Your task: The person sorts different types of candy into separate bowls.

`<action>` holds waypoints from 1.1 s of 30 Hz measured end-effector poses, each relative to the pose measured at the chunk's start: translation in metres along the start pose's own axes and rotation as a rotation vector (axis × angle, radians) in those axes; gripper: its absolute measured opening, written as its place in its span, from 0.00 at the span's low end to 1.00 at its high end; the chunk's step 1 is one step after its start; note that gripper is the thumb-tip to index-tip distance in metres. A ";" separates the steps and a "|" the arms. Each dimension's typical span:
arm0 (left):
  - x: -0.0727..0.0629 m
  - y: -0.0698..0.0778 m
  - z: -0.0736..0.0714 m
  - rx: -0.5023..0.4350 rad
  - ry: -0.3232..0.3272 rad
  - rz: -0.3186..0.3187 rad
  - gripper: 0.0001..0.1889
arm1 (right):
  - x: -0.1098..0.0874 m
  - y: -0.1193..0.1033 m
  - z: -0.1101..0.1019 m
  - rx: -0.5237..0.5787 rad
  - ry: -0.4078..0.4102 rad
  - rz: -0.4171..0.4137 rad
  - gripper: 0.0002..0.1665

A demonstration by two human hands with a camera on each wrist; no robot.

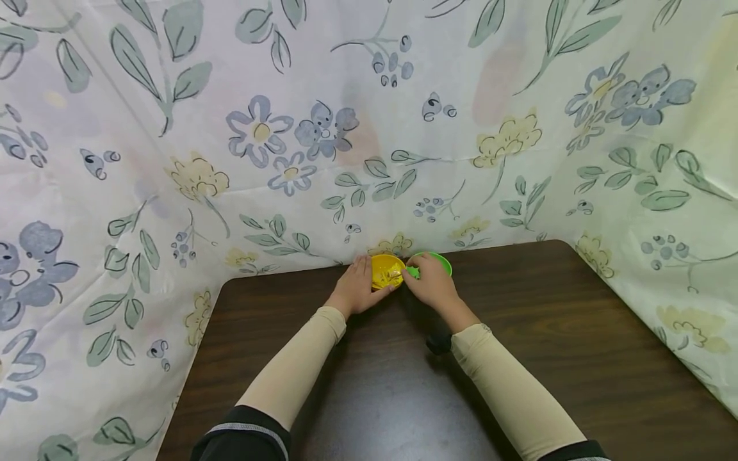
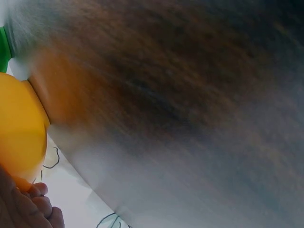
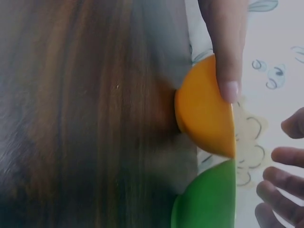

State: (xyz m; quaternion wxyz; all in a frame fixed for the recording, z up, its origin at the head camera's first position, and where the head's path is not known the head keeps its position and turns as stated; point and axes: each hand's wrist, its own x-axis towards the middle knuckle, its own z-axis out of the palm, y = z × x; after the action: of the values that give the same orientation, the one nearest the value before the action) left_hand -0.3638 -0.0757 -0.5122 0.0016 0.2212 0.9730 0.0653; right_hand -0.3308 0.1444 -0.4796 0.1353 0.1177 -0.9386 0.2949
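Note:
My left hand [image 1: 356, 287] holds a yellow bowl [image 1: 380, 261] at the far edge of the table, fingers along its left side and thumb on the near rim. Small shiny yellow pieces [image 1: 392, 274] lie in this bowl. Right beside it on the right stands a green bowl [image 1: 447, 264], with some green pieces inside partly hidden by my right hand [image 1: 434, 282]. In the right wrist view the fingers of that hand are loosely bent and spread above the rims of the yellow bowl [image 3: 204, 107] and green bowl [image 3: 211, 197], with nothing visible between them.
The dark brown wooden table [image 1: 369, 397] stretches from the bowls toward me. A white curtain [image 1: 277, 205] with printed flowers and leaves hangs directly behind the bowls and along both sides. A small black device [image 1: 439, 343] sits at my right wrist.

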 end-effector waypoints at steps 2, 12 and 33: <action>0.001 0.001 0.001 -0.003 0.001 0.001 0.58 | -0.005 0.003 -0.002 -0.005 0.003 -0.002 0.16; 0.006 0.004 0.002 -0.035 0.023 0.014 0.58 | -0.026 0.011 -0.016 -0.047 -0.037 -0.020 0.17; -0.001 -0.001 -0.010 -0.290 0.074 -0.096 0.61 | -0.063 0.042 -0.041 -0.044 -0.052 -0.149 0.15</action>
State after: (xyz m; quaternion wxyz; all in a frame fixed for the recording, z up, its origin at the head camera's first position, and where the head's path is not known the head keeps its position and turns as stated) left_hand -0.3634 -0.0781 -0.5020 0.0009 0.1691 0.9623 0.2131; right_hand -0.2770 0.2108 -0.4893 0.1348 0.1917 -0.9367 0.2600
